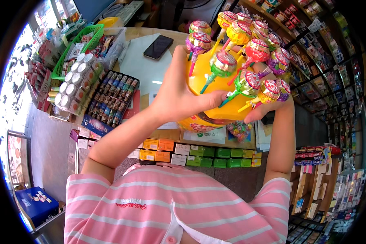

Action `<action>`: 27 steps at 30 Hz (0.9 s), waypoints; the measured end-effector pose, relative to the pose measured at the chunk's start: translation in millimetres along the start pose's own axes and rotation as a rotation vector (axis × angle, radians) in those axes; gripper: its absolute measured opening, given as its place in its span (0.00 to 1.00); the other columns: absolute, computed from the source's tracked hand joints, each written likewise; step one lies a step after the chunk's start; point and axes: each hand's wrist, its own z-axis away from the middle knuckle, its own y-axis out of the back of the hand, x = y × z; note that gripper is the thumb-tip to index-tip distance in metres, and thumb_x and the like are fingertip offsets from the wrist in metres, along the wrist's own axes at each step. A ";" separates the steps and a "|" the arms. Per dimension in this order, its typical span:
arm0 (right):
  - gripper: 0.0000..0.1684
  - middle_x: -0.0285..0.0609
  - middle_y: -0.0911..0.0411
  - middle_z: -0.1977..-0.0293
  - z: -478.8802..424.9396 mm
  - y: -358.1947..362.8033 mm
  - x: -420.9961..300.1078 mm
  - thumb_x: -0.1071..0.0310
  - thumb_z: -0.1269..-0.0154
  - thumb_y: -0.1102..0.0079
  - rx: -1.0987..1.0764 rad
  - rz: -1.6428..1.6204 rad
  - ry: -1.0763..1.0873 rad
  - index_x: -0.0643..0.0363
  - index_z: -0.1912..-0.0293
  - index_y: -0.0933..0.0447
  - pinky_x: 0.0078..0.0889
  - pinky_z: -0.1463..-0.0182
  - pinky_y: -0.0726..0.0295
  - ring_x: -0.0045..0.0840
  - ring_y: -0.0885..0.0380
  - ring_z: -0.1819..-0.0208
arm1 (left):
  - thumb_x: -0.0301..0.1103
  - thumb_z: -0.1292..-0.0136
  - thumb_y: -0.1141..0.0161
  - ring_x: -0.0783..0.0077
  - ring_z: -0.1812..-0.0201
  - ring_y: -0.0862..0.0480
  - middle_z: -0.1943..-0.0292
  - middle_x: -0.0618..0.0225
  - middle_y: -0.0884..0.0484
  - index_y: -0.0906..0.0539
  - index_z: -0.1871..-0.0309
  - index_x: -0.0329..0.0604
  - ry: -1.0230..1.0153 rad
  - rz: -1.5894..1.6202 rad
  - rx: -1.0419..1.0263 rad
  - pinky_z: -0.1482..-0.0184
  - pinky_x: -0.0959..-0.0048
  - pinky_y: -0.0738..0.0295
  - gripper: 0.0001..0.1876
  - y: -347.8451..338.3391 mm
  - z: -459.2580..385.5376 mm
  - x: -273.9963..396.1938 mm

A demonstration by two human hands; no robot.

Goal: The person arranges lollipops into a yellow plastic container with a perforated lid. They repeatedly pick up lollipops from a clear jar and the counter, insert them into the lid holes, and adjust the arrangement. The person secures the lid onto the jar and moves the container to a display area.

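Note:
Both of my hands hold a yellow plastic lollipop tub point(215, 80) raised above the counter. Wrapped lollipops stand in its top on coloured sticks, among them a green one point(222, 63), a red one point(257, 50) and a purple one point(198, 42). My left hand point(183, 88) grips the left side, its thumb lying across the top against a teal stick. On the right side is my right hand point(262, 109), partly hidden behind the lollipops. A bag of small colourful sweets point(240, 129) shows below the tub.
A black smartphone point(158, 46) lies on the counter point(134, 33). To the left stand a tray of small wrapped goods point(113, 97), white-lidded tubs point(70, 82) and a green basket point(93, 33). Small boxes point(201, 156) line the near edge. Stocked shelves point(326, 70) rise at right.

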 end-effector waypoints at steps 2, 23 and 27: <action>0.62 0.37 0.26 0.50 0.4 -10.2 -0.5 0.69 0.73 0.16 0.063 -0.070 0.036 0.65 0.37 0.43 0.26 0.45 0.28 0.16 0.29 0.50 | 0.38 0.55 0.26 0.73 0.52 0.26 0.56 0.57 0.25 0.41 0.50 0.33 -0.003 0.100 0.067 0.49 0.70 0.28 0.37 -2.8 2.2 -1.7; 0.30 0.36 0.19 0.71 10.9 -6.3 -17.3 0.52 0.72 0.18 0.039 0.484 -0.018 0.59 0.69 0.20 0.27 0.62 0.25 0.22 0.22 0.69 | 0.33 0.58 0.24 0.67 0.41 0.31 0.43 0.56 0.34 0.50 0.36 0.35 0.003 0.080 -0.023 0.40 0.67 0.34 0.51 -1.2 11.4 4.7; 0.36 0.36 0.21 0.65 13.8 -22.2 -12.2 0.57 0.74 0.18 0.157 0.244 -0.045 0.60 0.60 0.23 0.27 0.55 0.26 0.21 0.23 0.61 | 0.41 0.61 0.24 0.62 0.47 0.26 0.50 0.49 0.29 0.47 0.40 0.28 -0.037 0.046 0.047 0.45 0.65 0.30 0.51 -2.4 10.4 1.1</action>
